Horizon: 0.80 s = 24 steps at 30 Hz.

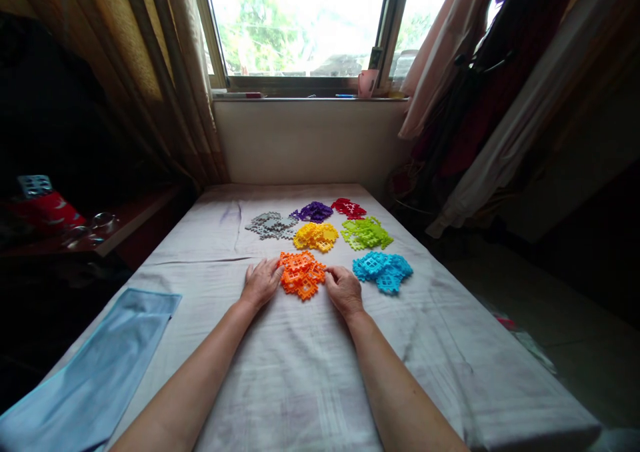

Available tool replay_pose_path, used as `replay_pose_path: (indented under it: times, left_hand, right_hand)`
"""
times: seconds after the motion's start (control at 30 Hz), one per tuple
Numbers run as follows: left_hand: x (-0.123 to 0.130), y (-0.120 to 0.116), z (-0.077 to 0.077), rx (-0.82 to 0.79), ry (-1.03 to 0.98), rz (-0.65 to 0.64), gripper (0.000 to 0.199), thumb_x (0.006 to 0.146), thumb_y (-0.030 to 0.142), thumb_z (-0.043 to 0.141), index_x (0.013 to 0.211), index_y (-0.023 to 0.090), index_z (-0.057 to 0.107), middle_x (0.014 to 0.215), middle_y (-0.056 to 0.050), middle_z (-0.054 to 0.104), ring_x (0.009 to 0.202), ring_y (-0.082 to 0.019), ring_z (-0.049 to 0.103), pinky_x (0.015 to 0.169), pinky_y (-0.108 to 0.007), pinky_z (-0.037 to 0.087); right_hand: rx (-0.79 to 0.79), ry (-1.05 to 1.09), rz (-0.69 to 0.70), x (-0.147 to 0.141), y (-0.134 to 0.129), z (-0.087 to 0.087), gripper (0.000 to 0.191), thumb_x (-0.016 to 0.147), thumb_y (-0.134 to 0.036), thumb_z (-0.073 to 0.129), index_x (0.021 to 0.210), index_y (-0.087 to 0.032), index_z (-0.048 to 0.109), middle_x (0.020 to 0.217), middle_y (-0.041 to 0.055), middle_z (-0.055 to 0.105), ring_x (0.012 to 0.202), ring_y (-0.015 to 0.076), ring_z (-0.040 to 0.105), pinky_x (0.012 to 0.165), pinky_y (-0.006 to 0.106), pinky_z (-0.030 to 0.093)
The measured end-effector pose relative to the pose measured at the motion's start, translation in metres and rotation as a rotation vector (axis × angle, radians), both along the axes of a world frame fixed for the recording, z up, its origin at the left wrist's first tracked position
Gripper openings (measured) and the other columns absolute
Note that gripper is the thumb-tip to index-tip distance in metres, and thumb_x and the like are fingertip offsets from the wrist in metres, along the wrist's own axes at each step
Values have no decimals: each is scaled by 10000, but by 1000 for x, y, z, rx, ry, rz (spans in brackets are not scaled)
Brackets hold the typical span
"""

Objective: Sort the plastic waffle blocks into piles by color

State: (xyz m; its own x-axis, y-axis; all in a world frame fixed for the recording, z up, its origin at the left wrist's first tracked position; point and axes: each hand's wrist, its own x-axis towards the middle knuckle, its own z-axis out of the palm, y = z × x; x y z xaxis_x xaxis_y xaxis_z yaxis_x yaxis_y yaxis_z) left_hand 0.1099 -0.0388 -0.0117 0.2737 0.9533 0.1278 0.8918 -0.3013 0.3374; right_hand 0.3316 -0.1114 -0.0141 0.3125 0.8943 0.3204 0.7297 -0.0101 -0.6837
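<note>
A pile of orange interlocking plastic tiles (302, 276) lies between my two hands, its toothed pieces overlapping. My left hand (262, 283) rests on the sheet at the pile's left side, fingers stretched out and fingertips touching its edge. On the other side is my right hand (345, 291), its fingers curled in and its fingertips at the pile's right edge. Whatever it may pinch is hidden. Blue tiles (383, 271) lie just right of that hand. Beyond the orange pile sit yellow tiles (316, 237) and lime-green tiles (367, 233).
Farther back are grey tiles (271, 225), purple tiles (314, 211) and red tiles (349, 208). A pale sheet (280, 385) covers the bed-like surface. Light blue cloth (100, 365) lies at the left edge. A pink mug (367, 83) stands on the windowsill. Clothes (480, 139) hang at right.
</note>
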Motion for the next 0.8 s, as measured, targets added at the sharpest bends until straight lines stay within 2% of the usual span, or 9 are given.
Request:
replay_pose_path:
  times: [0.13, 0.23, 0.37, 0.43, 0.5, 0.57, 0.63, 0.7, 0.8]
  left_hand:
    - [-8, 0, 2, 45, -47, -39, 468, 961, 385, 340, 1311, 203, 591, 1379, -93, 609, 1318, -233, 514, 1143, -467, 339]
    - [-28, 0, 6, 70, -80, -62, 503, 955, 408, 314, 1268, 158, 618, 1310, -110, 654, 1234, -212, 582, 1099, -378, 412]
    - [-65, -2, 8, 122, -159, -64, 525, 926, 476, 326, 1191, 169, 659, 1241, -97, 693, 1172, -227, 622, 1063, -375, 456]
    - [-80, -4, 7, 135, -191, -49, 529, 914, 502, 334, 1158, 177, 673, 1213, -88, 707, 1150, -230, 632, 1050, -374, 467]
    - [-89, -4, 7, 138, -207, -16, 526, 911, 509, 330, 1135, 185, 678, 1191, -79, 716, 1133, -228, 639, 1039, -372, 476]
    - [-91, -5, 6, 145, -215, 14, 522, 911, 501, 325, 1131, 183, 675, 1182, -81, 718, 1125, -228, 642, 1032, -371, 480]
    - [-90, -6, 5, 163, -210, 21, 515, 912, 489, 333, 1154, 176, 662, 1206, -90, 706, 1140, -230, 634, 1046, -378, 470]
    - [-86, -9, 4, 191, -188, -2, 509, 915, 486, 354, 1201, 175, 638, 1260, -99, 678, 1188, -232, 608, 1081, -387, 440]
    - [-79, -16, 0, 220, -138, -66, 560, 916, 515, 392, 1312, 160, 568, 1374, -125, 600, 1290, -244, 536, 1131, -402, 384]
  right_hand:
    - [183, -10, 11, 9, 0, 6, 274, 854, -228, 468, 928, -205, 730, 992, 75, 751, 935, 213, 671, 890, 331, 485]
    - [267, -89, -159, 44, 0, 20, 305, 872, -271, 453, 987, -183, 722, 1073, 113, 728, 1007, 243, 642, 956, 373, 452]
    - [75, -126, -515, 111, -5, 33, 426, 877, -321, 479, 1219, -135, 652, 1203, 167, 666, 1122, 297, 587, 978, 422, 433]
    - [-85, -105, -606, 136, -7, 31, 486, 902, -385, 472, 1301, -143, 608, 1292, 181, 618, 1170, 314, 563, 980, 442, 431]
    - [-233, -93, -614, 145, -6, 26, 494, 922, -436, 453, 1314, -180, 610, 1313, 168, 609, 1180, 309, 563, 990, 447, 425]
    - [-299, -114, -571, 138, -2, 19, 471, 930, -454, 447, 1297, -220, 629, 1310, 139, 617, 1183, 288, 566, 1014, 434, 409]
    - [-274, -146, -516, 119, 3, 12, 447, 924, -450, 465, 1281, -245, 640, 1317, 116, 615, 1205, 272, 553, 1042, 423, 386]
    - [-214, -154, -451, 92, 9, 7, 439, 906, -447, 503, 1271, -250, 644, 1325, 118, 607, 1229, 279, 536, 1061, 439, 365]
    - [-143, -128, -358, 45, 18, 1, 436, 878, -424, 548, 1251, -224, 653, 1344, 160, 585, 1263, 322, 508, 1087, 521, 318]
